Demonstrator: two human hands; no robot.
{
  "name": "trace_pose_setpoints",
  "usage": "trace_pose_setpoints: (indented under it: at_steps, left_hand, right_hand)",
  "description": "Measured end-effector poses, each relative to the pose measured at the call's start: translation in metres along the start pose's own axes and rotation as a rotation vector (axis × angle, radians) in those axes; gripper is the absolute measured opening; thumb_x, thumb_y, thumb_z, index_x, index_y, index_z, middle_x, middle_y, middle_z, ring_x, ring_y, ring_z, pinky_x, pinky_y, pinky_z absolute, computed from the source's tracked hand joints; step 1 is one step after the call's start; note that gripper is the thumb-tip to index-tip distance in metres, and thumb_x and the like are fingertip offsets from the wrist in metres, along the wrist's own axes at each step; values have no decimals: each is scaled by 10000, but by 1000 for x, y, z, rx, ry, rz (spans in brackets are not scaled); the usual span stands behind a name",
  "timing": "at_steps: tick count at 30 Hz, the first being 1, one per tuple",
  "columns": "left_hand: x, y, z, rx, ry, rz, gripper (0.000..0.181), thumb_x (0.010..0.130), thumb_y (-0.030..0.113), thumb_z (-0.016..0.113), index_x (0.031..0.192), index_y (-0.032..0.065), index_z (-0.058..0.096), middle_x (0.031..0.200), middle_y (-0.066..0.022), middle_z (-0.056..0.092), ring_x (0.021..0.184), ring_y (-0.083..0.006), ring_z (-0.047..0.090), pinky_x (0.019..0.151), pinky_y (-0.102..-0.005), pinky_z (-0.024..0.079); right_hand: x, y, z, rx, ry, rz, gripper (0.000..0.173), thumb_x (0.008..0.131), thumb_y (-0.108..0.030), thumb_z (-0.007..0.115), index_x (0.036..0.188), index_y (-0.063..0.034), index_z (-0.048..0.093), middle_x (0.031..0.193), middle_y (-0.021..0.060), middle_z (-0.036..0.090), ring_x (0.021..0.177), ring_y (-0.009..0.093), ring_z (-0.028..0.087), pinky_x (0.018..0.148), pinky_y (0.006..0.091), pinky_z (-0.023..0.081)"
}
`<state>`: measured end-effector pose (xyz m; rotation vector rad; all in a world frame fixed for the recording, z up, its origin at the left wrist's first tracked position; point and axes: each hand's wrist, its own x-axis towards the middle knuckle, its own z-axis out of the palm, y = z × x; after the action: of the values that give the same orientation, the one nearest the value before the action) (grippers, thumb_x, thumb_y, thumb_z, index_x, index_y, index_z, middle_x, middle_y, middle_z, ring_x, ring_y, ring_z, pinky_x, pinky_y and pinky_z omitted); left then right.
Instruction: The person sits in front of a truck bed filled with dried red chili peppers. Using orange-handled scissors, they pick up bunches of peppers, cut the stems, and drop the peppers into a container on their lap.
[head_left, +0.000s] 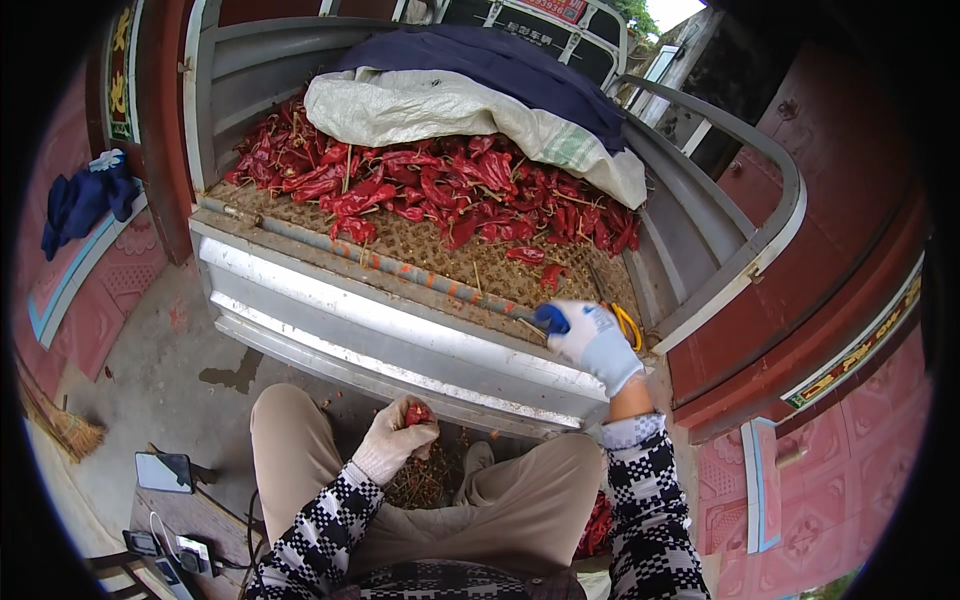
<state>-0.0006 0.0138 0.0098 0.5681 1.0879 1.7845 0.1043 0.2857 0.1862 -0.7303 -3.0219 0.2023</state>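
My left hand, in a pale knit glove, is closed around a dried red chilli pepper above my lap. In a white and blue coated glove, my right hand is over the right end of the truck bed's edge, slightly blurred. Its fingers are curled around a tool that I cannot make out clearly. Just beside it lies a yellow-handled object. A large heap of dried red chillies fills the bed, partly covered by a white woven sack and a dark blue cloth.
The truck's metal tailgate hangs before my knees. Stems lie on the ground between my legs, and more chillies sit by my right thigh. To the left are a wooden bench with a phone and devices, and a broom.
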Motion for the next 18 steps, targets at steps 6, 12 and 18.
trace_pose_setpoints:
  at_steps: [6, 12, 18]
  left_hand:
    - [4, -7, -1, -37, -9, 1, 196, 865, 131, 639, 1003, 12, 568, 775, -70, 603, 597, -135, 568, 561, -250, 501]
    - [8, -7, -3, -112, -71, -24, 263, 898, 101, 571, 1134, -14, 586, 935, -108, 670, 748, -160, 648, 670, -277, 556]
    - [4, -4, -3, -162, -49, 91, 425, 926, 171, 593, 1293, -28, 514, 1198, -148, 621, 1050, -220, 636, 884, -358, 540]
  right_hand:
    - [63, 40, 16, -496, 147, 74, 610, 809, -125, 658, 1385, -255, 502, 1442, 139, 461, 1179, 332, 564, 991, 425, 465]
    - [72, 57, 8, -378, 156, 2, 544, 841, -204, 651, 1371, -226, 528, 1425, 105, 497, 1182, 302, 578, 982, 417, 469]
    - [11, 6, 23, 1066, 51, -116, 495, 836, -99, 619, 1321, -33, 546, 1151, 51, 642, 951, 147, 633, 756, 261, 529]
